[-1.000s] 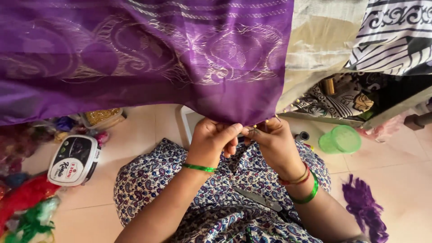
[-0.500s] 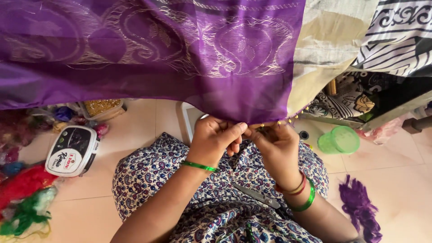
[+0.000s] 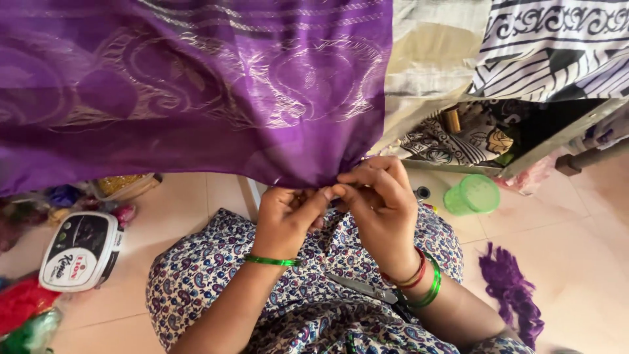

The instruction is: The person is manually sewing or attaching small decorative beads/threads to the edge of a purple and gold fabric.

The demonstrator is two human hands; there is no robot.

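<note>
Fabric: purple cloth [image 3: 196, 92] with pale woven swirls hangs across the upper left and centre of the frame; its lower edge comes down to both hands at centre.
Left hand: left hand [image 3: 285, 219], centre frame, fingers closed in a pinch on the cloth's lower edge; green bangle [image 3: 270, 261] on the wrist.
Right hand: right hand [image 3: 383, 203], just right of the left and touching it, fingertips pressed together on the same edge; red and green bangles [image 3: 419, 282] on the wrist.
Lap: blue floral garment [image 3: 216, 282] below the hands; scissors [image 3: 367, 288] lie on it near the right wrist.
Floor, left: white and black device [image 3: 82, 252].
Floor, right: green plastic cup [image 3: 473, 195]; purple thread bundle [image 3: 514, 295] at lower right.
Upper right: black-and-white patterned fabric [image 3: 557, 39].
</note>
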